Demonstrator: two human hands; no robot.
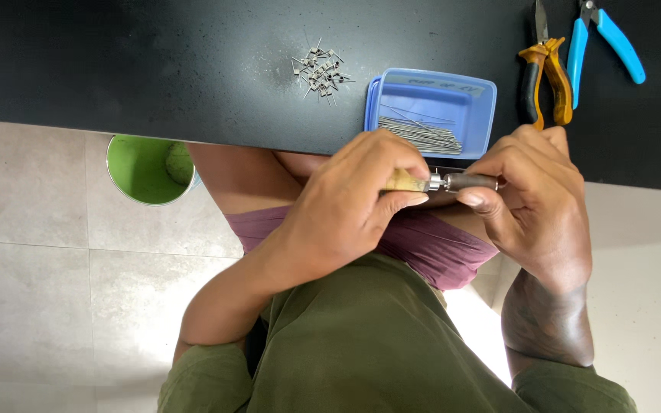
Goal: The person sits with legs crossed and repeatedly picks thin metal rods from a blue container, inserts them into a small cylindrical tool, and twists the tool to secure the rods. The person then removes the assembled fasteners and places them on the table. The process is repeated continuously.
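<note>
Right now you are gripping a small wooden-handled tool (430, 182): left hand (346, 206) clenching its handle, right hand (533, 195) pinching its metal tip, near the blue tray (430, 95).

Black worktop (154, 69) spans the upper frame. At twelve o'clock, a small heap of bent wire pieces (321, 73). At one o'clock, a blue plastic tray (476, 103) containing straight steel wires (422, 136). At two o'clock, orange-handled pliers (548, 80) beside blue-handled cutters (602, 38). At nine o'clock, a green bucket (147, 170) on grey floor tiles (32, 252).
</note>
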